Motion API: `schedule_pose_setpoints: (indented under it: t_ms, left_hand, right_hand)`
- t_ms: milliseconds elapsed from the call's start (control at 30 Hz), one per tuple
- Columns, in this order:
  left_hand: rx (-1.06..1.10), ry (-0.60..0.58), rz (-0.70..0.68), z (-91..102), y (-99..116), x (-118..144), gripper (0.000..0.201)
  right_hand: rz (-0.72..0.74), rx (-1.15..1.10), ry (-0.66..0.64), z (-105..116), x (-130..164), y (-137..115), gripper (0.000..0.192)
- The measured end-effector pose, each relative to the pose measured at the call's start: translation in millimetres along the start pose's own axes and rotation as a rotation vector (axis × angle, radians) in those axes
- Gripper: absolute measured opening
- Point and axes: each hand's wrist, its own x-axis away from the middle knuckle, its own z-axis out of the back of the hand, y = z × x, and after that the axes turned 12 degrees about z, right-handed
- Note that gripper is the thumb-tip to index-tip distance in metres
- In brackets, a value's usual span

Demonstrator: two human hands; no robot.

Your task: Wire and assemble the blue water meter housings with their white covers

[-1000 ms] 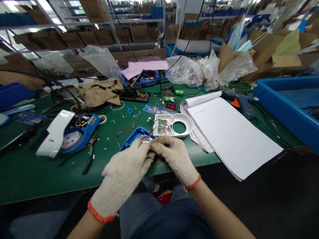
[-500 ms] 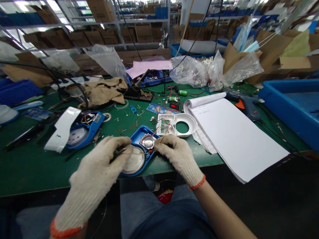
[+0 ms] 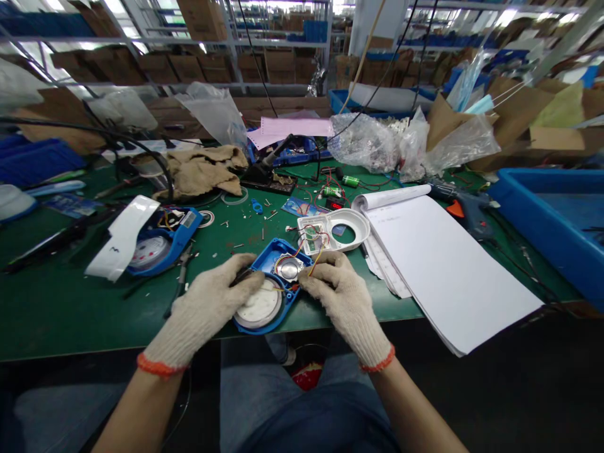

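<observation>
Blue housing (image 3: 264, 296) at lower centre, long axis diagonal: left hand (image 3: 207, 311) pinches dark tool; right hand (image 3: 342, 296), curled, grips wires (image 3: 311, 261)

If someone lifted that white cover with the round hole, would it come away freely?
Probably not: the white cover is joined by thin coloured wires to the blue housing, so it would likely tug them. It looks like thin, stiff plastic, likely light.

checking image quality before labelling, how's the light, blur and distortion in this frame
Head view: even overhead light, blown-out glare on the top shelves; wide-angle bending at the edges; the left hand, right hand and blue housing are sharp, the far background soft.
</observation>
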Motion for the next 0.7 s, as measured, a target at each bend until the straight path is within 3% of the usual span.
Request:
schedule_pose_setpoints:
  t_ms: [100, 333, 533, 633, 700]
  left_hand:
    - [0.103, -0.117, -0.055, -2.5, -1.2, -3.6, 0.052]
    - [0.326, -0.029, -0.114, -9.1, -9.2, -17.7, 0.046]
    - [0.395, 0.033, -0.179, -13.2, -6.7, -27.8, 0.044]
    - [0.457, 0.029, -0.197, -12.0, -2.6, -32.1, 0.042]
    - [0.524, 0.090, -0.178, -8.0, -1.7, -33.9, 0.042]
  right_hand:
    - [-0.001, -0.060, -0.071, 7.6, -3.4, 3.5, 0.009]
    - [-0.010, -0.265, -0.259, 24.2, -23.0, 6.5, 0.020]
    - [-0.056, -0.331, -0.271, 12.7, -34.3, 4.0, 0.026]
    - [-0.083, -0.314, -0.225, 3.0, -34.3, 4.5, 0.026]
    - [-0.092, -0.274, -0.178, -1.9, -32.3, 5.1, 0.028]
